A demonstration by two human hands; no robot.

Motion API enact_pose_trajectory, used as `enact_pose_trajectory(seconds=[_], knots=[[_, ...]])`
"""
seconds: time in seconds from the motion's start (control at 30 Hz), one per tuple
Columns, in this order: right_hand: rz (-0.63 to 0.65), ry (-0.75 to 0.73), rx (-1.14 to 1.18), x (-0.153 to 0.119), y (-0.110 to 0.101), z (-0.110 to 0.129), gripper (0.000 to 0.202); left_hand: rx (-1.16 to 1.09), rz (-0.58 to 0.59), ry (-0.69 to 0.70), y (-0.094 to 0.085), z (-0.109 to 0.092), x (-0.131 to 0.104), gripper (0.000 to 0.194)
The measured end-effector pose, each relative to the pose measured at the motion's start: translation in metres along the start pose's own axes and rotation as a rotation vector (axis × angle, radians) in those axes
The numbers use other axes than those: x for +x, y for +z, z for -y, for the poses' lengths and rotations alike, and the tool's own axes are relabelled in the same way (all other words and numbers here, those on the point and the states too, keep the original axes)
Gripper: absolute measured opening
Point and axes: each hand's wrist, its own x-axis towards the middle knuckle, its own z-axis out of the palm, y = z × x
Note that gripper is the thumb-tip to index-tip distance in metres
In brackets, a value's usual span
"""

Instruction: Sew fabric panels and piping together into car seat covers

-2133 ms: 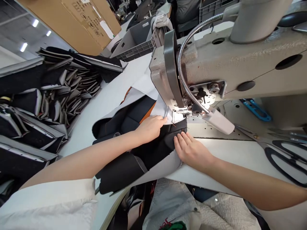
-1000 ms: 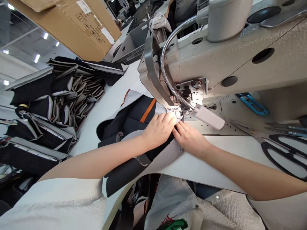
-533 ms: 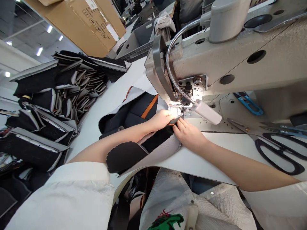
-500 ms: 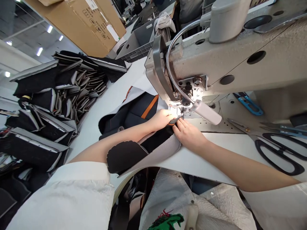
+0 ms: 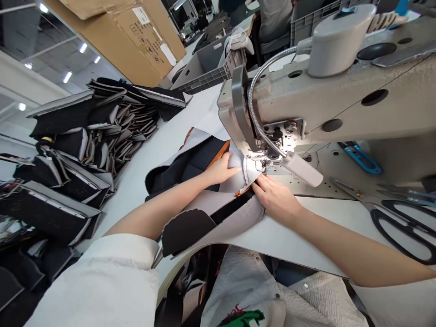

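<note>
A padded fabric piece (image 5: 185, 165), black with orange trim and a light grey backing, lies bunched under the head of a sewing machine (image 5: 293, 104). Its grey backing is turned up by the lit needle area. My left hand (image 5: 220, 172) rests on the fabric left of the needle, thumb and fingers spread apart. Close to the presser foot, my right hand (image 5: 277, 197) has its fingers together on the edge of the fabric; the fingertips are partly hidden. A scalloped black flap (image 5: 187, 231) of the piece hangs toward my body.
Black-handled scissors (image 5: 402, 222) and a blue thread snipper (image 5: 361, 158) lie right of the needle. A stack of black padded pieces (image 5: 102, 122) stands at left. Behind are a cardboard box (image 5: 136, 45) and a grey crate (image 5: 207, 68). A lamp (image 5: 303, 169) hangs near my right hand.
My left hand has drawn back leftward from the needle and its fingers have spread. The grey backing now shows between my hands. My right hand stays at the fabric edge. The view has shifted slightly.
</note>
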Motion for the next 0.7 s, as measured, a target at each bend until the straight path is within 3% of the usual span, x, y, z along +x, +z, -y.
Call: enact_pose_trajectory(seconds=[0.13, 0.23, 0.3, 0.4, 0.47, 0.57, 0.63, 0.7], knots=[[0.011, -0.023, -0.006, 0.000, 0.000, -0.001, 0.035, -0.144, -0.166, 0.231, 0.010, -0.016, -0.025, 0.033], [0.020, -0.038, -0.028, 0.000, 0.000, -0.001, 0.035, -0.112, -0.213, 0.307, 0.005, -0.006, -0.049, 0.018], [0.017, -0.028, -0.042, 0.000, 0.001, -0.001, 0.039, -0.045, -0.162, 0.226, 0.000, 0.009, -0.052, 0.017], [0.019, -0.023, -0.046, -0.001, 0.003, -0.001, 0.041, 0.237, 0.036, 0.113, -0.005, 0.017, -0.042, 0.019], [0.018, -0.025, -0.049, -0.001, 0.004, -0.001, 0.040, 0.564, 0.072, 0.096, -0.006, 0.001, -0.038, 0.024], [0.007, -0.025, -0.055, 0.000, 0.003, -0.001, 0.039, 0.948, -0.071, 0.253, -0.003, -0.044, -0.049, 0.024], [-0.009, -0.031, -0.058, 0.000, 0.003, -0.001, 0.036, 0.968, -0.075, 0.422, 0.002, -0.067, -0.060, 0.028], [-0.031, -0.043, -0.066, 0.001, 0.002, -0.001, 0.034, 0.888, 0.023, 0.497, 0.009, -0.073, -0.067, 0.034]])
